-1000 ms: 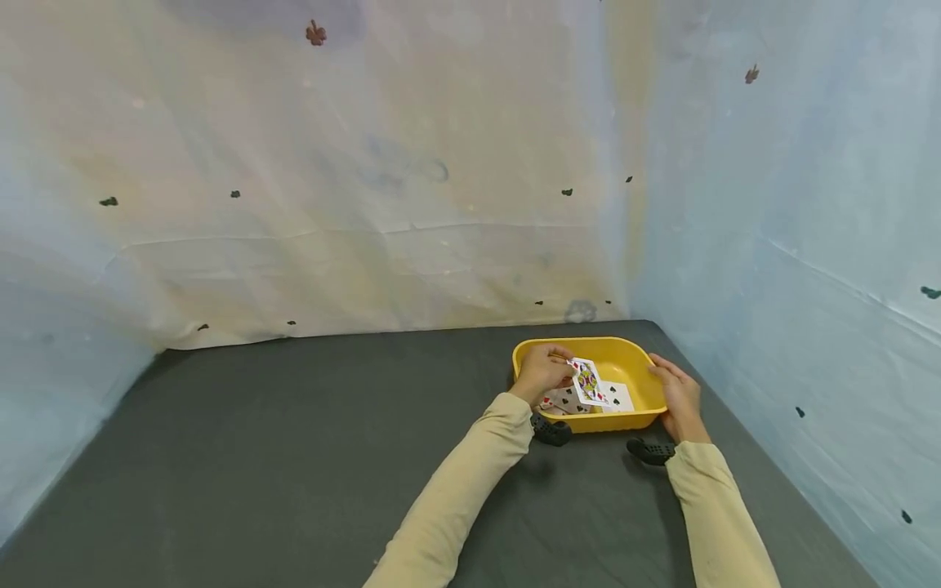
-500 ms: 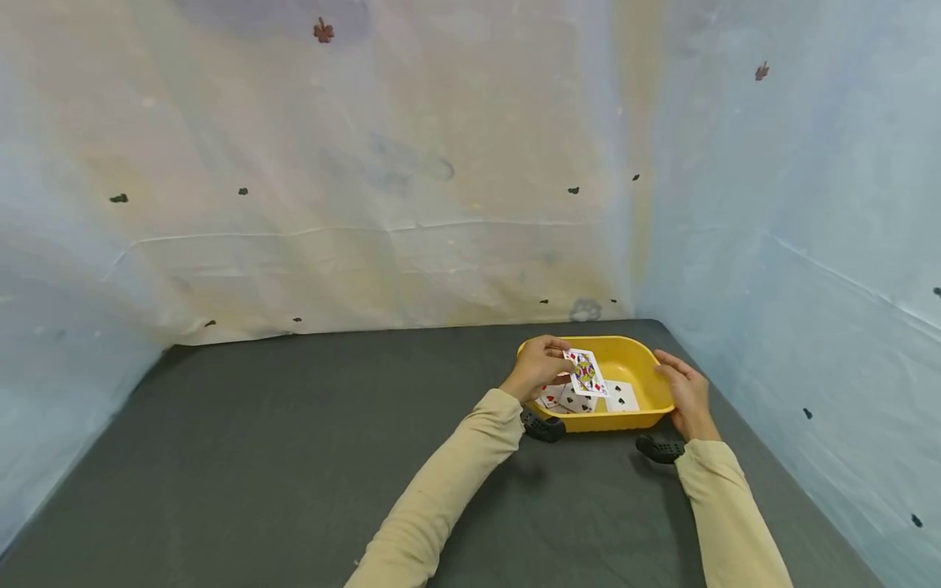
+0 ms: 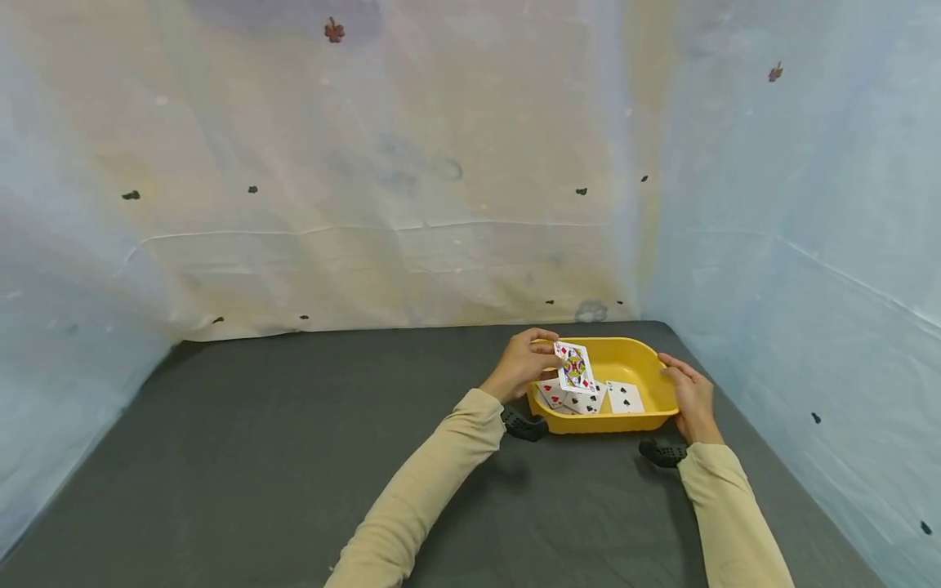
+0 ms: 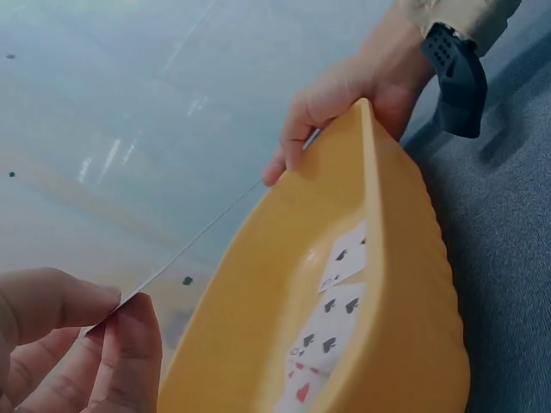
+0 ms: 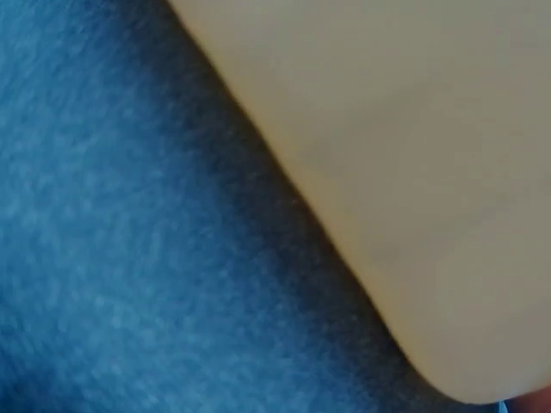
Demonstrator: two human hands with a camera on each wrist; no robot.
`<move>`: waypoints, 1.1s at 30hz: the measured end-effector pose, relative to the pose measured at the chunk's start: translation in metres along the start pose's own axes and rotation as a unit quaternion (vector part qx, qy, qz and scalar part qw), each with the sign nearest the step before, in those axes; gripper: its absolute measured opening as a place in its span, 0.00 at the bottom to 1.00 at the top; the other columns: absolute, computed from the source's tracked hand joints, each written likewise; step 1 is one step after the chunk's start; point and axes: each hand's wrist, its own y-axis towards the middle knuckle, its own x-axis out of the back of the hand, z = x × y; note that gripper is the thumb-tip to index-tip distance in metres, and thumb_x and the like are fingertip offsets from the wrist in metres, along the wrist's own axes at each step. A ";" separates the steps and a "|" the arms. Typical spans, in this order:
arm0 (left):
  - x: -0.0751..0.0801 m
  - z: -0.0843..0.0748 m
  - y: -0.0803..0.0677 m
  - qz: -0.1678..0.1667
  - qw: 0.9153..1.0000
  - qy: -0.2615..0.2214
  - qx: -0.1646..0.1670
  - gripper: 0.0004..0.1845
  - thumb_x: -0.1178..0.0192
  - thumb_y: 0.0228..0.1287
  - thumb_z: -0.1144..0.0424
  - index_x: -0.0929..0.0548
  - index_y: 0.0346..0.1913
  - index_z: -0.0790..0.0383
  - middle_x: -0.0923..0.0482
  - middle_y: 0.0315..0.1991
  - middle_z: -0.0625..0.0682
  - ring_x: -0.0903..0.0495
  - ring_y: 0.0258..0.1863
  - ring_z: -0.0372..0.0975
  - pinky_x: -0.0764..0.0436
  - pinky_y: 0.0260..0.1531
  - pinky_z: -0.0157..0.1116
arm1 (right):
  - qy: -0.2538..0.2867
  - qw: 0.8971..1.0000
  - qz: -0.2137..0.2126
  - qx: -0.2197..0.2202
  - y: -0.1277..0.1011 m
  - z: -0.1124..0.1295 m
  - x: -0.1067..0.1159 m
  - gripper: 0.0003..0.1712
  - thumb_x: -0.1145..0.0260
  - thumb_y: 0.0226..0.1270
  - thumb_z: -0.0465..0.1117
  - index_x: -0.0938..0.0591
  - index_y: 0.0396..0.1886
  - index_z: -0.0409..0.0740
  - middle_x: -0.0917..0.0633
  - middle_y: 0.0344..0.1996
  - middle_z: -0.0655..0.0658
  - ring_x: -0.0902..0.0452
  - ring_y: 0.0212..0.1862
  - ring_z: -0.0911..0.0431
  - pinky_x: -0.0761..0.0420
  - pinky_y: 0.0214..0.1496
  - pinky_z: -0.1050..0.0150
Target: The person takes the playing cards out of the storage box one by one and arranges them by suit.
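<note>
Between thumb and fingers my left hand (image 3: 524, 365) pinches a face card of diamonds (image 3: 575, 367), raised above the left part of a yellow plastic tub (image 3: 621, 353). Seen from the left wrist, that card is almost edge-on, a thin line leaving the fingertips (image 4: 129, 310). At the tub's right end, my right hand (image 3: 691, 400) grips the rim. Loose playing cards lie face up on the tub's floor, among them a spade card (image 3: 625, 398) and a heart card (image 4: 303, 391). The right wrist view is mostly the tub's blurred wall (image 5: 413, 189).
Under the tub is a dark grey cloth-covered table (image 3: 294, 457), which extends far to the left. A pale mottled sheet (image 3: 441, 163) hangs behind it, and a bluish one (image 3: 809, 204) stands close on the right. Each wrist wears a black device (image 3: 525, 425).
My left hand has drawn the face card left and upward from over the tub's middle. More of the cards beneath it now show. The right hand keeps its place on the rim.
</note>
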 end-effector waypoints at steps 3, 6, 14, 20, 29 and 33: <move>0.006 -0.004 -0.002 -0.001 1.000 -0.001 -0.002 0.22 0.34 0.56 0.79 0.21 0.54 0.62 0.22 0.40 0.57 0.17 0.36 0.44 0.20 0.45 0.50 | 0.006 1.000 -0.007 0.003 0.000 0.000 0.000 0.23 0.40 0.72 0.41 0.23 0.64 0.43 0.25 0.59 0.48 0.24 0.44 0.64 0.21 0.40 0.74; 0.013 -0.007 -0.003 -0.003 1.000 -0.005 -0.008 0.22 0.34 0.56 0.79 0.21 0.53 0.60 0.22 0.41 0.56 0.18 0.37 0.44 0.18 0.42 0.46 | 0.011 1.000 -0.004 0.000 0.000 0.001 0.000 0.23 0.39 0.71 0.40 0.23 0.64 0.43 0.24 0.57 0.51 0.24 0.45 0.64 0.22 0.40 0.75; 0.033 -0.017 -0.011 -0.002 0.999 -0.005 -0.031 0.22 0.35 0.57 0.79 0.21 0.54 0.64 0.21 0.41 0.56 0.18 0.36 0.44 0.23 0.48 0.53 | 0.007 1.000 -0.011 -0.005 0.000 0.003 -0.001 0.23 0.38 0.71 0.40 0.24 0.64 0.43 0.23 0.57 0.52 0.26 0.50 0.61 0.23 0.41 0.75; 0.049 -0.024 -0.019 0.005 0.999 -0.011 -0.043 0.23 0.36 0.58 0.79 0.23 0.57 0.66 0.20 0.42 0.57 0.18 0.38 0.44 0.19 0.45 0.47 | 0.005 1.000 -0.028 -0.003 0.001 0.003 0.000 0.22 0.38 0.71 0.40 0.22 0.63 0.44 0.22 0.56 0.52 0.24 0.47 0.62 0.22 0.42 0.74; 0.075 -0.031 -0.030 -0.004 0.998 -0.007 -0.055 0.24 0.36 0.59 0.78 0.27 0.59 0.66 0.21 0.47 0.59 0.19 0.42 0.46 0.19 0.44 0.43 | 0.011 0.999 -0.030 0.011 0.003 -0.001 0.004 0.20 0.38 0.70 0.39 0.19 0.60 0.45 0.21 0.49 0.56 0.25 0.46 0.64 0.23 0.42 0.77; 0.088 -0.032 -0.035 -0.011 0.998 -0.010 -0.060 0.24 0.36 0.59 0.79 0.28 0.58 0.66 0.22 0.47 0.60 0.19 0.42 0.47 0.18 0.42 0.41 | 0.003 1.000 -0.030 0.006 0.002 -0.001 0.004 0.21 0.39 0.71 0.40 0.21 0.62 0.45 0.22 0.55 0.52 0.26 0.50 0.61 0.23 0.42 0.76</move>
